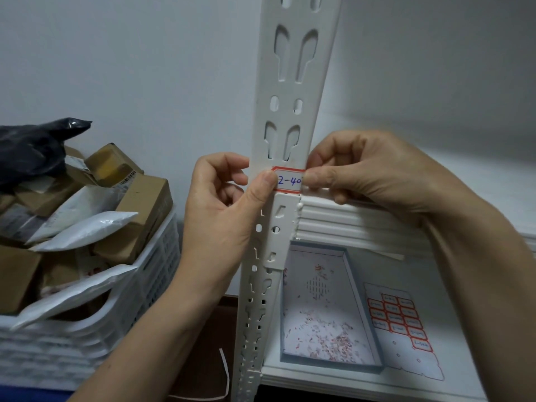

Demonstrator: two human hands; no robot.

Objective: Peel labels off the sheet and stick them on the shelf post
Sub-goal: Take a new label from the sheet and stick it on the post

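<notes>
A white slotted shelf post runs up the middle of the head view. A red-bordered label with blue handwriting lies across it just above the shelf edge. My left hand presses the label's left end with its thumb, the other fingers curled beside the post. From the other side, my right hand pinches the label's right end at the post's edge. The label sheet, with several red-bordered labels left on it, lies on the lower shelf at the bottom right.
A shallow grey-rimmed box lid holding red paper scraps sits on the lower shelf beside the sheet. A white plastic crate full of cardboard parcels and mailer bags stands at the left. A white shelf board meets the post under my right hand.
</notes>
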